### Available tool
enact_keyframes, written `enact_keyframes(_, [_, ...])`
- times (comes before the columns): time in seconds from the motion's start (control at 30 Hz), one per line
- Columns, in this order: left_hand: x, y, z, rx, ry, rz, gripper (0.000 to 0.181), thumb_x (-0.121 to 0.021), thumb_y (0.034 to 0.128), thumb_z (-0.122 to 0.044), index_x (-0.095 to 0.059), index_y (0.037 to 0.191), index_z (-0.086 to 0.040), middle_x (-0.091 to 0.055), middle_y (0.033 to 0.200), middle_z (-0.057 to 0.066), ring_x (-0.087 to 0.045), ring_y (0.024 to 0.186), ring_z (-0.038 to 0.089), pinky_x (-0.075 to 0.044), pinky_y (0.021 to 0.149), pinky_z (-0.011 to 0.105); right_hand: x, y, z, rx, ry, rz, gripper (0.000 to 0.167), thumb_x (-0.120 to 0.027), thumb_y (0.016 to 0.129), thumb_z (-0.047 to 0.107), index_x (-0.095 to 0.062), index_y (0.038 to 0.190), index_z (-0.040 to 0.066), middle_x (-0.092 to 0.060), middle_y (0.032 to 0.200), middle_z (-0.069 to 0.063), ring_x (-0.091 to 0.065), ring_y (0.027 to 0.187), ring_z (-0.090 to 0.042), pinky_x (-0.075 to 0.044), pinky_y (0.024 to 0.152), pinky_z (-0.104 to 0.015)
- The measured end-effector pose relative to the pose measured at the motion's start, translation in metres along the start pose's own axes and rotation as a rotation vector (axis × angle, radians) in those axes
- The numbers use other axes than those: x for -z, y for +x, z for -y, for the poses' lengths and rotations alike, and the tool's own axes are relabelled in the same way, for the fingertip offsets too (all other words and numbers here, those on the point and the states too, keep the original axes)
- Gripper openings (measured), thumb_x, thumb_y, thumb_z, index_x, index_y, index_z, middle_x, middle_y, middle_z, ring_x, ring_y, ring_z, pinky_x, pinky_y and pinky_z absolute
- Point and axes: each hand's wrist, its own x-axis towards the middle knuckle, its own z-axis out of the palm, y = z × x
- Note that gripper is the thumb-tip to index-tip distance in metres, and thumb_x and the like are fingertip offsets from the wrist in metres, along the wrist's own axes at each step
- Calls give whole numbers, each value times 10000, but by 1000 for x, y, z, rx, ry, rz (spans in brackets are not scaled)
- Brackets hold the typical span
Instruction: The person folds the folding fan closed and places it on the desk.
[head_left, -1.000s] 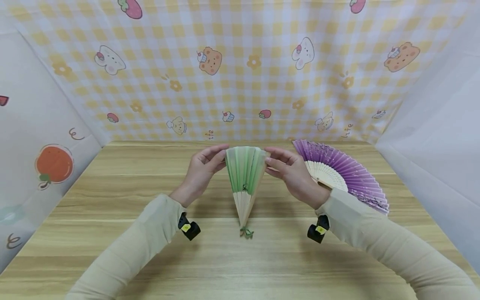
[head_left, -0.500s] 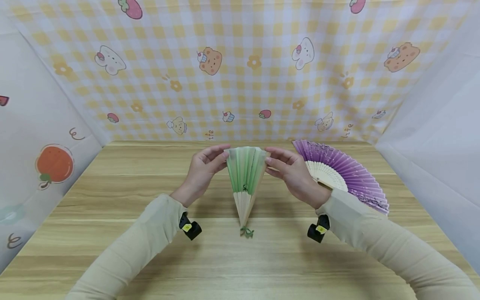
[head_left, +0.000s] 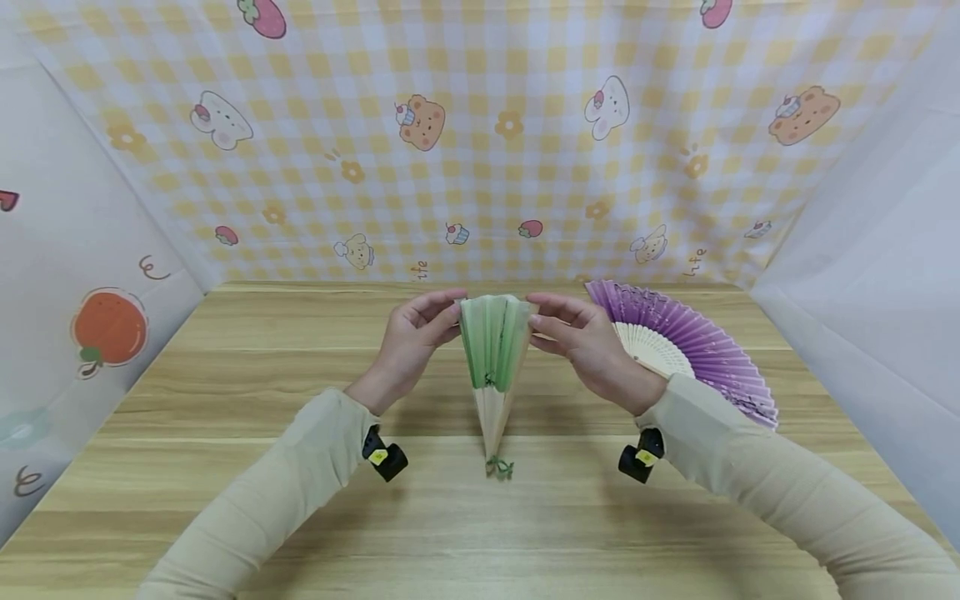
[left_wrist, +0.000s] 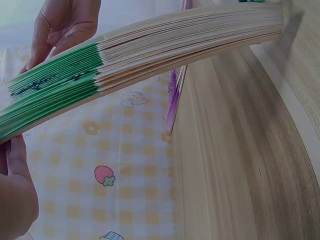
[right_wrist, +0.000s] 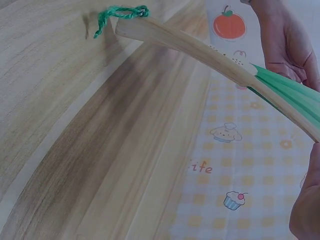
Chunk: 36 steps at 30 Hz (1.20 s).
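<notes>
While pinching the green fan (head_left: 491,346) by its upper edges with left hand (head_left: 412,343) and right hand (head_left: 588,348), holds it narrowly fanned, left of the widely spread purple fan (head_left: 708,346); seems only part done, with either further spreading or folding remaining, cannot tell which.

We wear a long cream left sleeve (head_left: 258,492) and a matching right sleeve (head_left: 795,492), both wrinkled along the forearm; at four o'clock from the left cuff (head_left: 339,425) we carry a small black camera (head_left: 392,464), and at seven o'clock from the right cuff (head_left: 678,417) its black twin (head_left: 633,465), a yellow sticker (head_left: 377,457) on each
</notes>
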Motion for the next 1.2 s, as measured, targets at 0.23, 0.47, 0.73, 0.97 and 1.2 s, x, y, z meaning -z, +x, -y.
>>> enact_keyframes(0.23, [-3,-1,0,-15,4,40,263,-462,910,-27,-496,1136,103,-607,994,26,-577,935,158,-461,864,334,-1,-1,-1,5,-4,7,326,-490,854,-81,-637,943,195,-575,881,-9,-587,824,-108,-490,807,-298])
enact_keyframes(0.47, [-4,-2,0,-24,51,73,262,-493,901,-57,-524,1141,44,-587,997,32,-564,924,153,-464,863,332,-2,0,-1,5,-10,11,320,-488,854,-77,-631,944,195,-575,896,-16,-585,840,-119,-484,820,-310])
enact_keyframes(0.73, [-6,-3,-1,-45,96,98,329,-533,868,-26,-474,1170,91,-566,951,24,-541,859,126,-486,810,295,-2,0,0,1,-41,22,262,-501,863,-43,-609,991,159,-576,927,-19,-578,876,-132,-472,846,-326])
enact_keyframes(0.97, [-9,-2,-3,-35,100,66,309,-533,868,-30,-485,1146,96,-565,926,27,-546,849,132,-490,808,311,-3,1,1,32,-51,15,256,-506,864,-34,-605,994,163,-581,921,-9,-574,873,-128,-470,851,-333])
enact_keyframes(1.2, [-11,-1,-5,-26,82,22,266,-544,860,-27,-526,1107,72,-571,890,25,-551,811,120,-501,774,291,-4,2,2,23,-48,-6,253,-507,868,-24,-574,1057,129,-583,910,-4,-585,847,-130,-476,843,-333])
